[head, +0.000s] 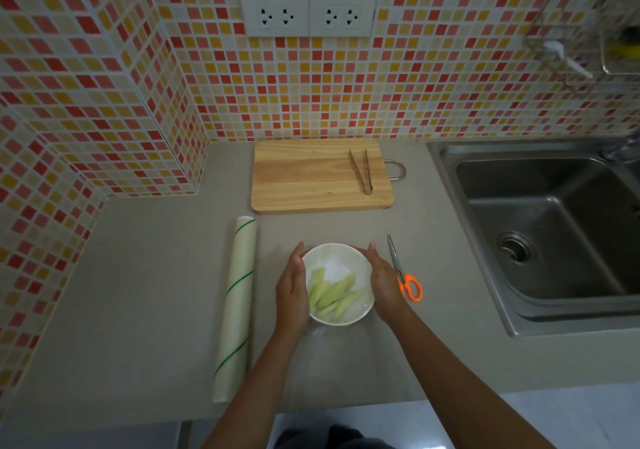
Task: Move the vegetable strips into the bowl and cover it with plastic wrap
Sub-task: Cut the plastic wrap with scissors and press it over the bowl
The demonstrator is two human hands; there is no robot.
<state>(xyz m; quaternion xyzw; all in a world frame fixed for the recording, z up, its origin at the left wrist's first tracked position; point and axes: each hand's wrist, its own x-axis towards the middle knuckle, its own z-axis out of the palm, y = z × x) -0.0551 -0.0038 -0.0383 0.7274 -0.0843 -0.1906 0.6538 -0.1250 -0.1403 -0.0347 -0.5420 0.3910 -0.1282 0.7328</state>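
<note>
A white bowl (pixel 337 260) stands on the grey counter and holds several pale green vegetable strips (pixel 332 294). A clear sheet of plastic wrap (pixel 334 343) lies over the bowl and trails toward the counter's front edge. My left hand (pixel 292 289) presses flat against the bowl's left side. On the bowl's right side, my right hand (pixel 384 284) does the same. Both palms hold the wrap against the bowl's wall. The plastic wrap roll (pixel 237 305) lies lengthwise to the left of the bowl.
Orange-handled scissors (pixel 403 273) lie just right of my right hand. A wooden cutting board (pixel 311 178) with metal tongs (pixel 362 171) on it sits behind the bowl. A steel sink (pixel 547 227) fills the right side. A tiled wall corner juts out at the left.
</note>
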